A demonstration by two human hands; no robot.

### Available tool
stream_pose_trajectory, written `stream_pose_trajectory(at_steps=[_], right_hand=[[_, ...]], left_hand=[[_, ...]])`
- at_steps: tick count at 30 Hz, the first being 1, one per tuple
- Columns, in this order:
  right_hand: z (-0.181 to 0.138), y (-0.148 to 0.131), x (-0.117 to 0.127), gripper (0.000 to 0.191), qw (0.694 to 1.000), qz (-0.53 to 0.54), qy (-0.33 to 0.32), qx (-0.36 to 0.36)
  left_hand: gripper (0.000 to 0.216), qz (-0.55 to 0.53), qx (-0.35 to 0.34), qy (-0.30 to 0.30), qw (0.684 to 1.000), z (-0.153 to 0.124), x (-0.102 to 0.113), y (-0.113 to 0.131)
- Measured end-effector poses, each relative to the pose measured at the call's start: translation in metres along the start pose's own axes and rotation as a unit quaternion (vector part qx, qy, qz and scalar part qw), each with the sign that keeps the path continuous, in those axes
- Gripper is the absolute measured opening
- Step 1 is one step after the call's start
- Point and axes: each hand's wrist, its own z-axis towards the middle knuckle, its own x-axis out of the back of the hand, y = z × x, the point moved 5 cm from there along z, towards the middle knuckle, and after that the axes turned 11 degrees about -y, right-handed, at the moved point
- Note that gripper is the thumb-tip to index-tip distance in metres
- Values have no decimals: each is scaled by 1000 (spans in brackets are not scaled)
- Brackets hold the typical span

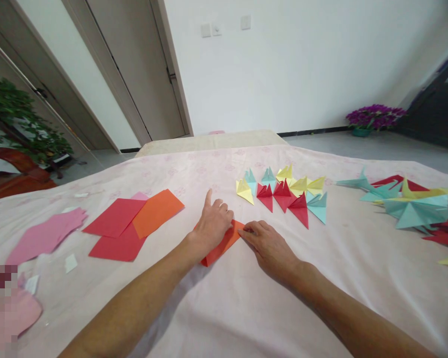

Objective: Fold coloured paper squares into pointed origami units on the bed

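In the head view a folded sheet of orange paper (227, 242) lies on the cloth in front of me, its near edge slightly raised. My left hand (214, 223) rests over its upper left part, index finger pointing away and the other fingers curled down against the paper. The thumb is mostly hidden. At the sheet's right corner, my right hand (267, 243) pinches the edge between thumb and fingers. To the left are flat red paper squares (114, 219) and an orange square (160, 211) overlapping them.
Several small folded paper birds (282, 191) stand beyond my right hand. Larger paper cranes (414, 206) are heaped at the far right. Pink paper sheets (52, 231) and white scraps (70, 263) lie left. A pink shape (26, 311), partly pixelated, fills the lower left corner.
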Motion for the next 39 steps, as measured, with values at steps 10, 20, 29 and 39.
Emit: stream_pose_trajectory(at_steps=[10, 20, 29, 39], right_hand=[[-6, 13, 3, 32, 999, -28, -6, -19], [-6, 11, 4, 32, 998, -58, -29, -18], [-6, 8, 4, 39, 995, -86, -40, -31], [-7, 11, 5, 37, 998, -55, -24, -29]], left_hand=[[33, -5, 26, 11, 1000, -1, -10, -10], [28, -111, 30, 4, 993, -1, -14, -17], [16, -24, 37, 62, 997, -13, -1, 8], [18, -9, -6, 143, 990, -40, -10, 19]])
